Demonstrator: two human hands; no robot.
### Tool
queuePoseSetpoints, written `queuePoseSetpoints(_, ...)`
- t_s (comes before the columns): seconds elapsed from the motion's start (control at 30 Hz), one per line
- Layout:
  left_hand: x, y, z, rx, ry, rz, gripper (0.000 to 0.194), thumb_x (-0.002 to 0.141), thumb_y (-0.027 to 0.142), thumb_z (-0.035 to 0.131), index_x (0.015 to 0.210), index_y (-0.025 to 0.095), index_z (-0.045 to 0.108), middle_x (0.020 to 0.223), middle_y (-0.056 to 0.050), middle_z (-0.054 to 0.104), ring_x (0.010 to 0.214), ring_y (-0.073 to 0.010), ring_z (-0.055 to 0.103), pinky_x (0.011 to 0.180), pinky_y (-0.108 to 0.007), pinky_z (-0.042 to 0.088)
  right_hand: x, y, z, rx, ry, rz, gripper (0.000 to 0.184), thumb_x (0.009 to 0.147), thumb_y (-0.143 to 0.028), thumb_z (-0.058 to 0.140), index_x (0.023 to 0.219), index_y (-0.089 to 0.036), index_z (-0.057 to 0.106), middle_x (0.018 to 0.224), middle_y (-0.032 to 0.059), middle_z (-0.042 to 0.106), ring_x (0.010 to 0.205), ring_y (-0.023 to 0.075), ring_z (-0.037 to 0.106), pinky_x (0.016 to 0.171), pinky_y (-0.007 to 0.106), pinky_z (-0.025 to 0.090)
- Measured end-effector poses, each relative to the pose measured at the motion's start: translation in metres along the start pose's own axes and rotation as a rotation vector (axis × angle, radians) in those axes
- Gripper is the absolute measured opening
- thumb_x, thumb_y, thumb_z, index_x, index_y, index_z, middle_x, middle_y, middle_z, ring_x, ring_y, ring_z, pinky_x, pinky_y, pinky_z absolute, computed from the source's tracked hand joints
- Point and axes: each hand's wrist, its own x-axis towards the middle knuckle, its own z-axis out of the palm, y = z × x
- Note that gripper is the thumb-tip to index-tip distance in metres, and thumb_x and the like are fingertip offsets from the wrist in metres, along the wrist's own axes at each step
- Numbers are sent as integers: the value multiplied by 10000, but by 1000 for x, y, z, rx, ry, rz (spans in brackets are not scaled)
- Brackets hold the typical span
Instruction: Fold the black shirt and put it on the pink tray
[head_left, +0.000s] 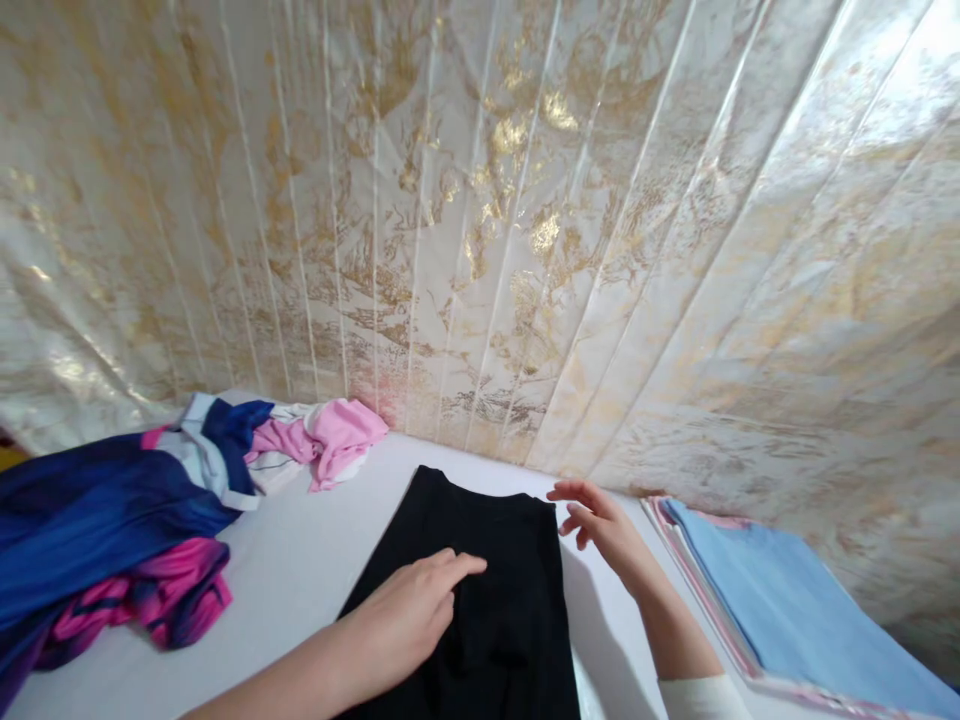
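A black garment point(510, 560), folded long and narrow, lies flat on the white surface in front of me. My left hand point(420, 610) is over its middle, index finger stretched out and the other fingers partly curled beneath; nothing shows in its grasp. At the garment's upper right corner is my right hand point(592, 525), fingers bent and apart, holding nothing visible. Whether its fingertips touch the cloth I cannot tell. The lower end of the garment runs out of view.
On the left lies a loose heap of clothes, with a dark blue garment point(97, 510), a magenta patterned piece point(172, 595) and a pink cloth point(349, 435). A folded stack with a light blue garment point(802, 600) on top sits at right. A gold-patterned wall covering point(480, 230) rises behind.
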Motion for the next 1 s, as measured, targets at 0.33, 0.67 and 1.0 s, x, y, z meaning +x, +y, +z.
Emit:
queuePoseSetpoints(0.33,14,16,4,-45,401,23,71,850,172,485,887,231,494,905,7,549,814,-171,585,752,-286,451,25,27,19,-338,14,-208,322,679,-114,445,899,-226,651,903,17,677,791,176,613,759,322,460)
queuePoseSetpoints(0.67,2,9,7,76,414,-90,357,801,59,403,1104,246,414,1136,-52,503,984,-221,601,854,-364,471,34,29,45,-496,-13,-378,256,752,-73,482,877,-246,623,895,5,625,830,169,584,756,282,428)
queuePoseSetpoints(1.0,-2,7,-9,475,282,-96,465,756,-45,353,1158,152,479,1170,-127,462,908,-238,577,783,-392,458,39,46,33,-534,20,-409,339,735,-14,425,941,-214,606,916,22,595,788,150,589,743,276,468)
